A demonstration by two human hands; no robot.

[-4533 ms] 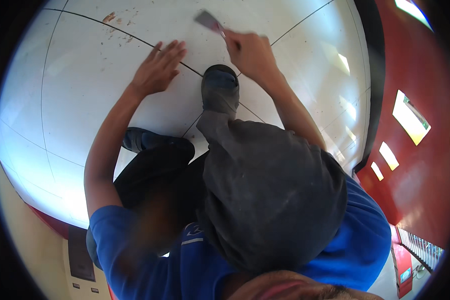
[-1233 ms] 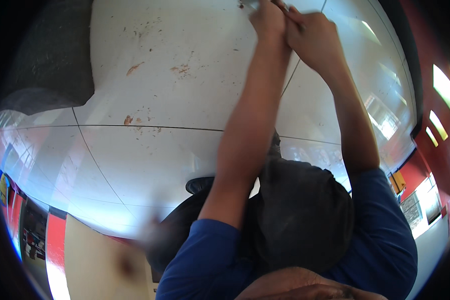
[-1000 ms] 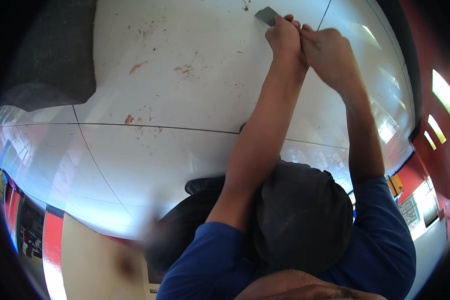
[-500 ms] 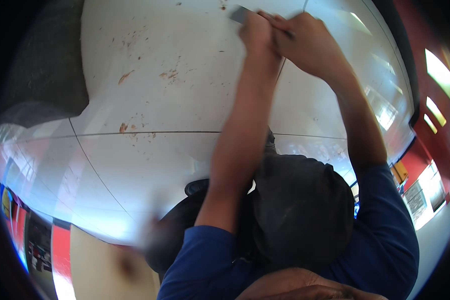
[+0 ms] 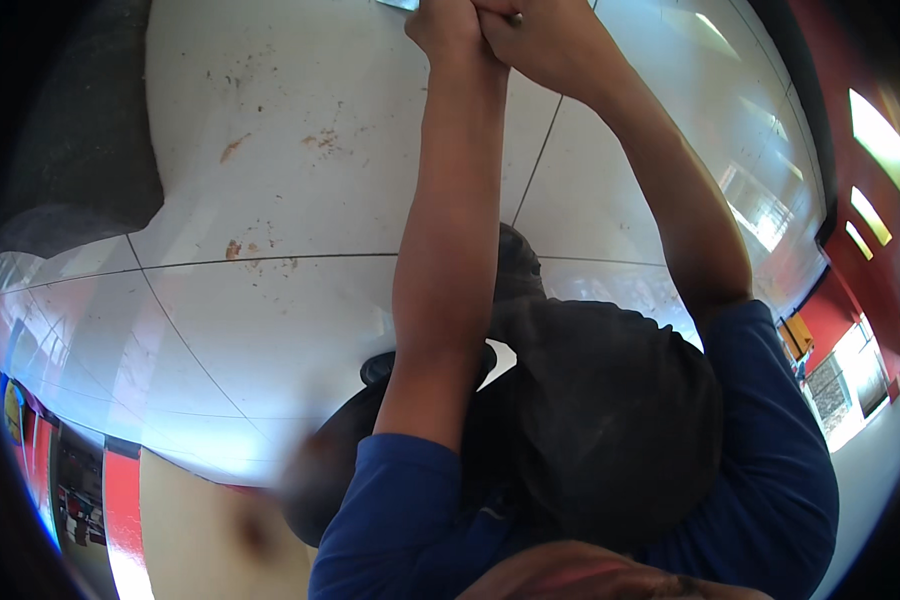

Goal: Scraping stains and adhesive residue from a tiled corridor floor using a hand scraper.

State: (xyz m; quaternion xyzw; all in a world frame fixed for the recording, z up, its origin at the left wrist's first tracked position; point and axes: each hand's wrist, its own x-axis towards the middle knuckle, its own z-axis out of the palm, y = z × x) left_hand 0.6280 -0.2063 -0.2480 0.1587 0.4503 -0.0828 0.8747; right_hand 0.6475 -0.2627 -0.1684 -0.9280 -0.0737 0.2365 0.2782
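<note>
Scraper, one, is poking out at the upper edge; at least three brown smears are marking the floor. White tiles are gleaming smooth between thin dark joints; smears are looking flaky, irregular; the visible blade is shining. Two hands are closing around the scraper, left hand nearer the blade, right hand touching left; fingertips mostly hidden.

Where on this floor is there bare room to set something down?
Widest: the floor well below the long joint, left of the left shoe. A smaller patch lies between left forearm and right forearm, above the knee. Crowded: the top edge, where left hand and right hand grip the scraper; brown specks left of the left forearm.
</note>
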